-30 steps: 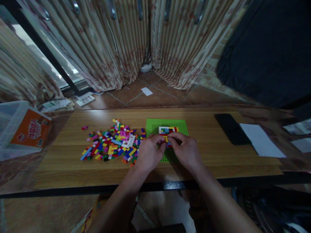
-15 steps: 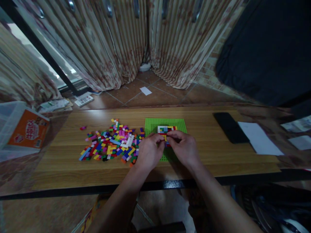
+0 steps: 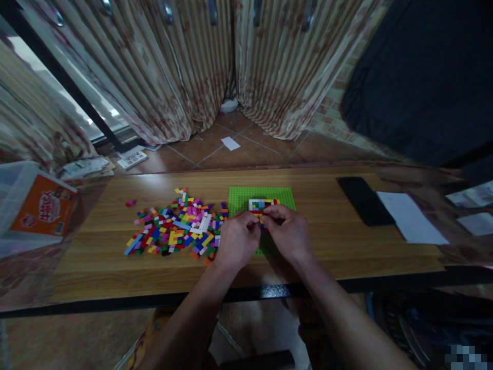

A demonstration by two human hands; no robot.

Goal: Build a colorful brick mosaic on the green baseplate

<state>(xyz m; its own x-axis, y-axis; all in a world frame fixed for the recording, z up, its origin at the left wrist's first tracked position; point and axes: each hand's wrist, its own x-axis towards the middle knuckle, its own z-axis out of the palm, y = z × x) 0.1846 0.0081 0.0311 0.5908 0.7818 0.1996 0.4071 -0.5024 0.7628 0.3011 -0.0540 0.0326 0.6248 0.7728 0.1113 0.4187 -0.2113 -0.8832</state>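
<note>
A green baseplate (image 3: 239, 193) lies on the wooden table, carrying a low build of toy building bricks (image 3: 259, 204) in white, blue, red and yellow. Over the near side of this build, my left hand (image 3: 239, 237) is closed, thumb and fingers pinched at a small brick. From the right, my right hand (image 3: 288, 231) pinches at the same spot, its fingertips close to the left ones. A bit of yellow shows between them, but the fingers hide most of the piece. Loose bricks (image 3: 175, 237) of many colours are heaped just left of my left hand.
The wooden table (image 3: 327, 246) has a dark edge towards me. A black flat object (image 3: 364, 200) and a white sheet (image 3: 412, 218) lie at the right. A clear plastic box with an orange label (image 3: 46, 205) stands beyond the left end. Striped curtains (image 3: 185, 77) hang behind.
Both hands stay over the build, with only slight finger shifts; less yellow shows between the fingertips. The whole view has moved a little.
</note>
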